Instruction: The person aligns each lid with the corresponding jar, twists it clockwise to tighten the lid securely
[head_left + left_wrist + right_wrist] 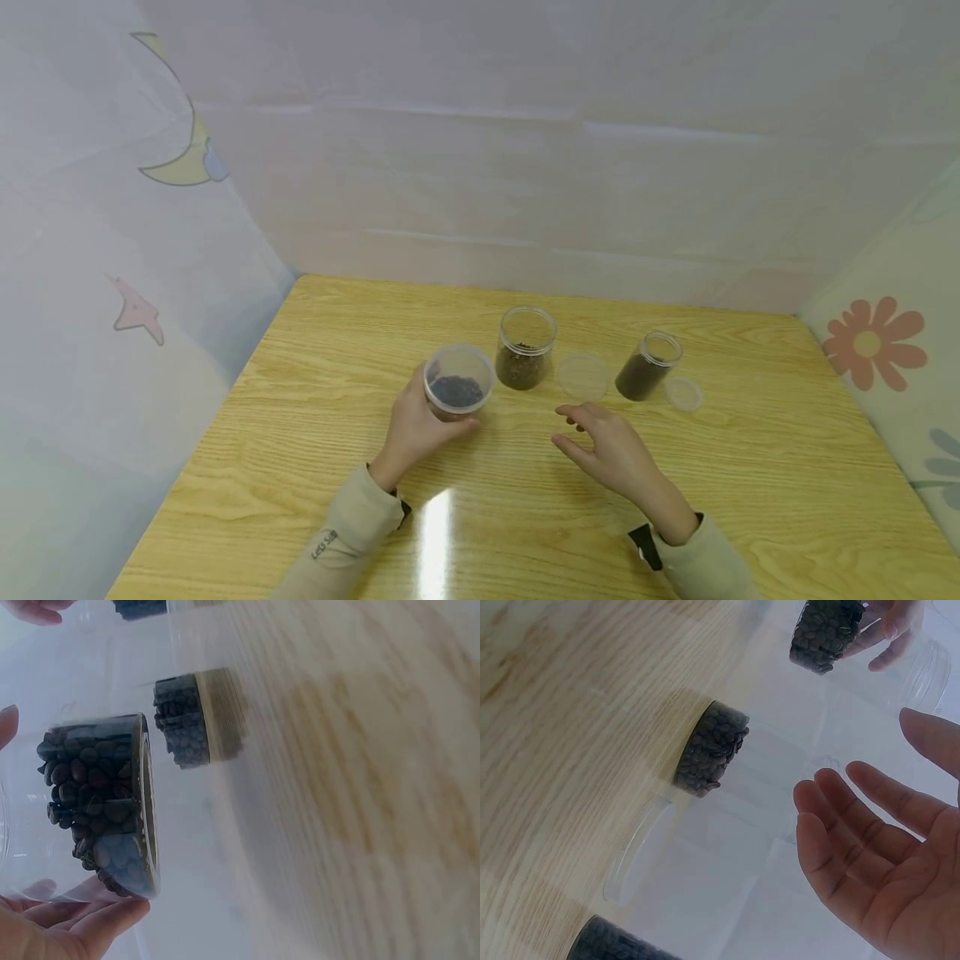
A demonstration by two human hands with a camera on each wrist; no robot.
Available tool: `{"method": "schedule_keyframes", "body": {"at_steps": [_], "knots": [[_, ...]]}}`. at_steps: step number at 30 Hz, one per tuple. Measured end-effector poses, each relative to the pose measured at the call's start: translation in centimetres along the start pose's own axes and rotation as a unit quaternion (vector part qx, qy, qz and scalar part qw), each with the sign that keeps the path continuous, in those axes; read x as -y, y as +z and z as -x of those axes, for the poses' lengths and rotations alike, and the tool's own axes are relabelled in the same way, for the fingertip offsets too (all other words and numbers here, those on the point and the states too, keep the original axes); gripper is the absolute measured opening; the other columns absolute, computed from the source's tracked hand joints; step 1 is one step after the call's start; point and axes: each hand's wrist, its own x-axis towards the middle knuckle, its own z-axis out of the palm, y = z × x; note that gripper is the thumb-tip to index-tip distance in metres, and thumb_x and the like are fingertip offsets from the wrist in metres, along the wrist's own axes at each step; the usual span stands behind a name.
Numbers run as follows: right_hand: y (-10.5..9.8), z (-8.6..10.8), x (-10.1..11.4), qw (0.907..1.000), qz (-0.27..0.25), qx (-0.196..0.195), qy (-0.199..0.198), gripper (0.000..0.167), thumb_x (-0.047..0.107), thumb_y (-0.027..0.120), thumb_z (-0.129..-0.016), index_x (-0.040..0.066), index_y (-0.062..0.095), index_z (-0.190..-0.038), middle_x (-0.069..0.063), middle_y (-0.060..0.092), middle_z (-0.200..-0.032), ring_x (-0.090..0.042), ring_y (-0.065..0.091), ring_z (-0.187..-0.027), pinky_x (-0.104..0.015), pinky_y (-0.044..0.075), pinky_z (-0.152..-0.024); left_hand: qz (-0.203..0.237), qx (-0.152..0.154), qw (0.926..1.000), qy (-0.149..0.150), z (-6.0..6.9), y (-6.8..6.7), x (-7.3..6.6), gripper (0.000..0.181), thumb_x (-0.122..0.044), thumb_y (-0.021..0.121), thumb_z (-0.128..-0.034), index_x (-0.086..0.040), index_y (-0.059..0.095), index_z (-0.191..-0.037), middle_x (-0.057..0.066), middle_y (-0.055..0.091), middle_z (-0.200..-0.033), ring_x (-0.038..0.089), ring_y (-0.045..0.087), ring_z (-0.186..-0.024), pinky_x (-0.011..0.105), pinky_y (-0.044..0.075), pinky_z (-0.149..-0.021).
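Pale printed sheet (480, 183): hung behind the table. Wood-grain table (787, 458): set with jars and lids. Left hand (408, 429): wrapped around the side of a wide jar (459, 390), which is raised above the table and part-filled with dark beans. Right hand (611, 450): relaxed, fingers loosely bent, held near the larger lid. Middle jar (522, 367): stood on the table, part-filled with dark beans. Narrow jar (642, 377): placed farther right, dark contents. Larger lid (583, 377): laid between those two. Smaller lid (684, 394): laid just beside the narrow jar.
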Motion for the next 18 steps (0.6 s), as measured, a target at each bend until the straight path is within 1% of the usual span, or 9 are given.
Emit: {"method": "schedule_keyframes", "body": {"at_steps": [7, 10, 14, 18], "knots": [[-0.1, 0.0, 0.1, 1.0, 0.0, 0.007, 0.0, 0.034, 0.022, 0.068, -0.082, 0.002, 0.062, -0.109, -0.007, 0.064, -0.098, -0.022, 0.061, -0.08, -0.032, 0.05, -0.062, -0.004, -0.012, 0.9997, -0.022, -0.6, -0.4, 0.4, 0.103, -0.025, 0.089, -0.0533, -0.006, 0.032, -0.137, 0.017, 0.051, -0.122, 0.032, 0.05, -0.11, 0.048, 0.042, -0.089], [0.0, 0.1, 0.0, 1.0, -0.004, 0.008, 0.0, 0.034, 0.022, 0.068, -0.082, 0.001, 0.062, -0.109, -0.007, 0.064, -0.098, -0.023, 0.062, -0.08, -0.032, 0.05, -0.062, -0.001, -0.021, 0.9994, -0.026, -0.9, -0.4, 0.8, 0.102, -0.022, 0.089, -0.0539, -0.005, 0.032, -0.136, 0.019, 0.05, -0.123, 0.033, 0.049, -0.111, 0.05, 0.042, -0.089], [0.1, 0.1, -0.1, 0.9999, -0.007, 0.009, 0.0, 0.035, 0.021, 0.069, -0.082, 0.001, 0.062, -0.109, -0.007, 0.065, -0.099, -0.024, 0.062, -0.08, -0.032, 0.051, -0.063, 0.012, -0.028, 0.9993, -0.022, -1.3, -0.5, 1.3, 0.102, -0.02, 0.088, -0.055, -0.004, 0.03, -0.137, 0.021, 0.047, -0.126, 0.034, 0.047, -0.114, 0.049, 0.041, -0.09], [0.1, 0.1, -0.2, 0.9999, -0.008, 0.009, -0.001, 0.035, 0.022, 0.068, -0.082, 0.001, 0.062, -0.11, -0.008, 0.065, -0.099, -0.024, 0.062, -0.08, -0.031, 0.051, -0.063, 0.014, -0.036, 0.9987, -0.034, -1.7, -0.8, 1.7, 0.101, -0.02, 0.088, -0.056, -0.005, 0.029, -0.137, 0.02, 0.046, -0.127, 0.034, 0.046, -0.115, 0.049, 0.04, -0.091]]}}
